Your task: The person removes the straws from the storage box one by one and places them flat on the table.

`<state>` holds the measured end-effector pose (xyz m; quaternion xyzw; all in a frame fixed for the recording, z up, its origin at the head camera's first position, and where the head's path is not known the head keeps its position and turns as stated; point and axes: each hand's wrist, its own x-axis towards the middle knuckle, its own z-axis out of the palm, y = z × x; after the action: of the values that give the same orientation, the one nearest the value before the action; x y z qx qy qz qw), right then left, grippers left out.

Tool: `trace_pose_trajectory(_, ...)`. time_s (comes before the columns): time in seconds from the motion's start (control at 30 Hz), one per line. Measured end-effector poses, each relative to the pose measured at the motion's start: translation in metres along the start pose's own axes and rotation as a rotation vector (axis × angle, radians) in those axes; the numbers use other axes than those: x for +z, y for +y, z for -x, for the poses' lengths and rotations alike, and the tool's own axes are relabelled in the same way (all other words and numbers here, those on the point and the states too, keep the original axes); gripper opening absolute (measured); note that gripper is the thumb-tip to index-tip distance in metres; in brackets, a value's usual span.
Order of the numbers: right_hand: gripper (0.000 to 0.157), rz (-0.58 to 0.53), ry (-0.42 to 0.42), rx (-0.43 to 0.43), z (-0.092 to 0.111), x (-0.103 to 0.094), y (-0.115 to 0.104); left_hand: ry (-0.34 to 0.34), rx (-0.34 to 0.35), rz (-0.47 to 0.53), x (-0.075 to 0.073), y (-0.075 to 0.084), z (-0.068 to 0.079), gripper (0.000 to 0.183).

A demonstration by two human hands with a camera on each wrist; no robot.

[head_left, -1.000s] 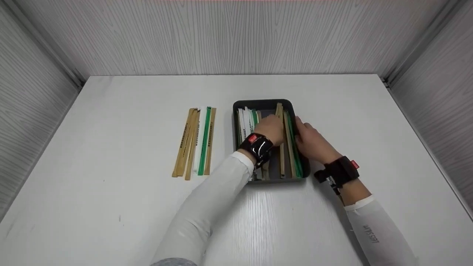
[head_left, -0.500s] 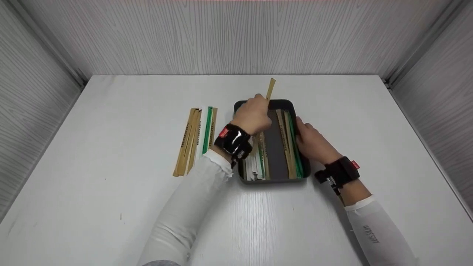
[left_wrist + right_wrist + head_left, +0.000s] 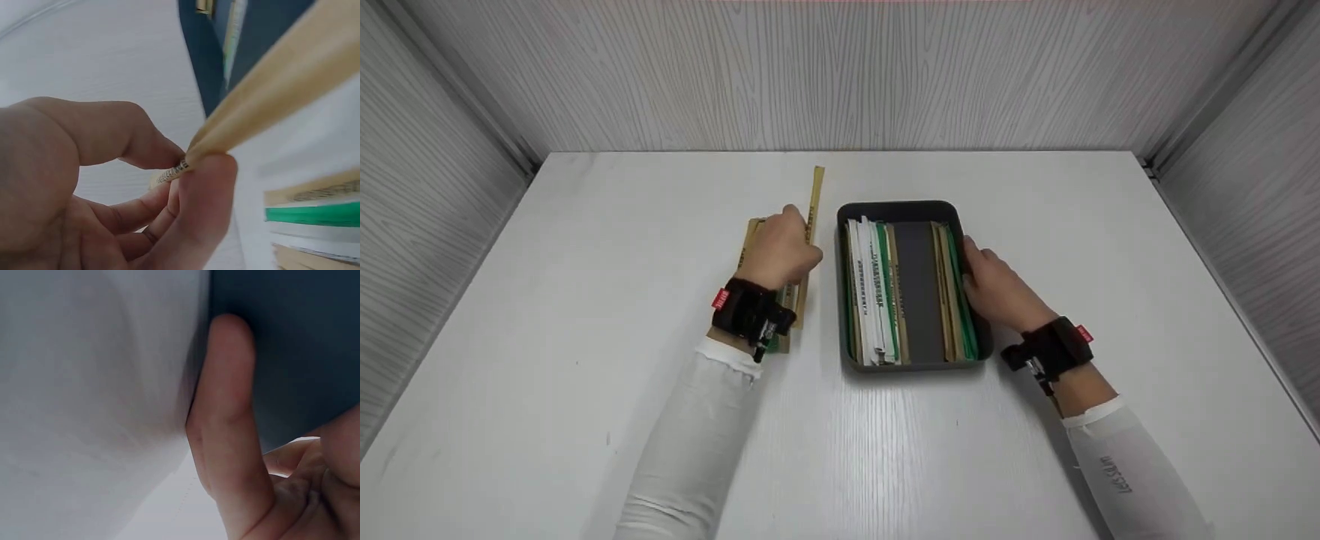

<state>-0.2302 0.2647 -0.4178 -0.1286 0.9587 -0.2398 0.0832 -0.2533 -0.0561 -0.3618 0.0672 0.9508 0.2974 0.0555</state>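
Tabletop [image 3: 885, 450]: white, in head view; tray [image 3: 915, 367] nearest its far edge, sticks [image 3: 877, 300] standing along both tray sides.
Left hand [image 3: 776, 251]: off tray's left edge, over loose sticks [image 3: 746, 240].
Brown stick [image 3: 275, 84]: in left-wrist view, held in narrow thumb-and-finger pinch; grip lightly, avoid creasing.
Right hand [image 3: 239, 444]: in right-wrist view, fingers straight against tray; press gently, prevent sliding.

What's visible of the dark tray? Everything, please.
The dark grey tray is rectangular, with rounded corners, raised walls and an open top; it looks smooth and matte, material unclear. It sits on the white table, longer sides running near to far. In the head view, slim packets lie lengthwise inside in two groups: mostly white, with green and tan, on the left; tan and green on the right. A strip of floor shows between. The right hand touches its right side.
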Motion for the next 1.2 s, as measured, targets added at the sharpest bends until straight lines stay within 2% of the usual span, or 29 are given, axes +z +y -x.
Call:
trace_pose_trajectory(0.23, 0.062, -0.012, 0.0, -0.009, 0.001, -0.001, 0.001, -0.011, -0.047, -0.028, 0.025, -0.018, -0.002, 0.049)
trace_pose_trajectory(0.3, 0.062, -0.018, 0.003, -0.008, 0.001, 0.0, 0.001, -0.021, -0.058, -0.036, 0.031, -0.02, -0.001, 0.049)
trace_pose_trajectory(0.43, 0.062, -0.024, 0.006, -0.007, 0.001, 0.002, 0.001, -0.032, -0.069, -0.067, 0.039, -0.024, -0.001, 0.037)
trace_pose_trajectory(0.63, 0.062, -0.027, 0.015, -0.001, 0.001, 0.002, 0.001, -0.026, -0.067, -0.091, 0.045, -0.025, -0.002, 0.039)
trace_pose_trajectory(0.87, 0.061, -0.015, 0.014, -0.009, 0.001, 0.001, 0.002, 0.003, -0.037, -0.125, 0.049, -0.025, -0.003, 0.033)
trace_pose_trajectory(1.2, 0.061, -0.02, 0.009, -0.012, 0.001, 0.001, 0.001, 0.039, -0.056, -0.183, 0.051, -0.022, -0.002, 0.029)
